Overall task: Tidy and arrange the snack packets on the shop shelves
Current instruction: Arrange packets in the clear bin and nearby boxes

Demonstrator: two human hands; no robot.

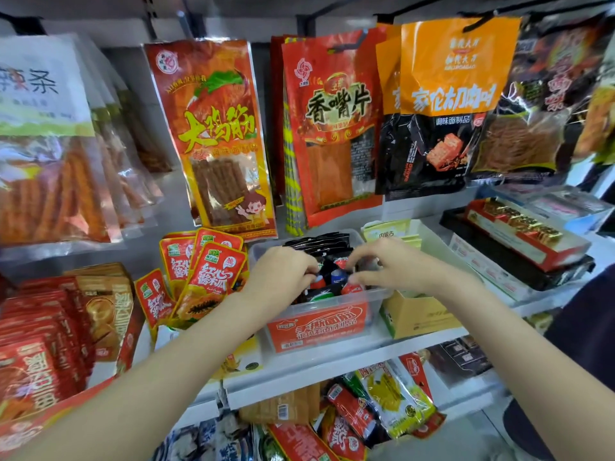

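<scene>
A clear plastic bin with a red label stands on the middle shelf and holds several small black and red snack packets. My left hand reaches into the bin from the left, fingers curled down onto the packets. From the right, my right hand hovers over the same packets with fingers bent, fingertips touching them. Whether either hand pinches a packet is hidden by the fingers.
Red papaya snack packets stand left of the bin, a yellow carton to its right. Large spicy-strip bags hang above. Boxed sweets lie at the right; loose packets fill the shelf below.
</scene>
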